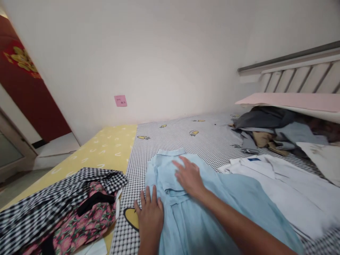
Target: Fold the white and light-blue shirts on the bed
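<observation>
A light blue shirt lies spread on the bed in front of me, its collar towards the wall. My left hand rests flat at the shirt's left edge, fingers stretched out and partly over the checked sheet. Over the upper part of the shirt is my right hand, its fingers spread and slightly blurred. Whether the right fingertips press on the cloth I cannot tell. Neither hand grasps anything. Part of the shirt is hidden under my right forearm.
Black-and-white checked clothing and a pink floral garment lie at left. White shirts lie at right, before a pile of dark clothes under a pink board. A wall rises behind the bed.
</observation>
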Available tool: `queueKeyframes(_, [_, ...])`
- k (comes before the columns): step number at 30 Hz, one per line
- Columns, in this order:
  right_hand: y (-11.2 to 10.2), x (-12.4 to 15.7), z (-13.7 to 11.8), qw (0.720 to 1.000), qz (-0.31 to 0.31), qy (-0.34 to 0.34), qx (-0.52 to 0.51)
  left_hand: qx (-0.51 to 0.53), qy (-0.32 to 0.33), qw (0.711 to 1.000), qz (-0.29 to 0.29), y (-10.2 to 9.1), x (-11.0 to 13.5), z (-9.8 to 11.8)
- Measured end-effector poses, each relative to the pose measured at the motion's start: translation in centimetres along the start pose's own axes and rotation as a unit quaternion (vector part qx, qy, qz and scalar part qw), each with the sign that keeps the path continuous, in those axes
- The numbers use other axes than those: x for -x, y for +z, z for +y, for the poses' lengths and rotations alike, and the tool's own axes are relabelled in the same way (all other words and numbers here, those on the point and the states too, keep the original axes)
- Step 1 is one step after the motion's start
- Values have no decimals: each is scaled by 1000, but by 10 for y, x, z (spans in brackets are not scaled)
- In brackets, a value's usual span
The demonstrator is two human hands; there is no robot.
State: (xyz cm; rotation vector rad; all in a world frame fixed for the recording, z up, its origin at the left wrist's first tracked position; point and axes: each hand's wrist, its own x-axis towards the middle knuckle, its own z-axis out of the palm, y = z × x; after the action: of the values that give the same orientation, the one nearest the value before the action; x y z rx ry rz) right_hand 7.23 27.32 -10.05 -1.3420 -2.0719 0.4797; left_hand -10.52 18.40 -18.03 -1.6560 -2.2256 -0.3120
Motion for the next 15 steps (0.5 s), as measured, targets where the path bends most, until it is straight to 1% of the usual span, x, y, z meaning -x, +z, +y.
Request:
queueKeyframes(1, [9,11,0,997,-55,-39,37,-8,1,1000,-2,-2,0,0])
queueKeyframes(2, [20,21,1,990,-113,-64,60,-18,1,1000,-5,-4,-1,1])
queueKeyframes(3, [31,29,2,983,-156,-70,63,-27,2,1000,-9,-5,-1,1])
queueKeyframes(4, [42,34,4,981,-172,-72,60,-35,4,999,-12,-6,-2,1])
queueKeyframes(6, [56,39,8,983,-165,-71,45,-47,8,999,-17,-6,-3,0])
queueKeyframes(8, [57,35,7,984,-164,-62,20,-53,11,998,-23,-6,-4,-2])
queueKeyframes(10, [42,30,2,984,-165,-39,-51,-47,4,998,-32,-4,-7,-4])
queueKeyframes(11, [29,31,-1,984,-139,-25,-109,-37,-1,999,-39,-4,-8,-5])
queueKeyframes(12, [13,36,-1,980,-91,-9,-176,-22,-6,999,-46,-3,-9,-6])
queueKeyframes(13, [-5,46,2,969,-27,9,-244,-3,-10,999,-52,-2,-11,-7])
queueKeyframes(15, [-45,82,18,929,100,67,-350,43,-12,997,-59,0,-14,-10])
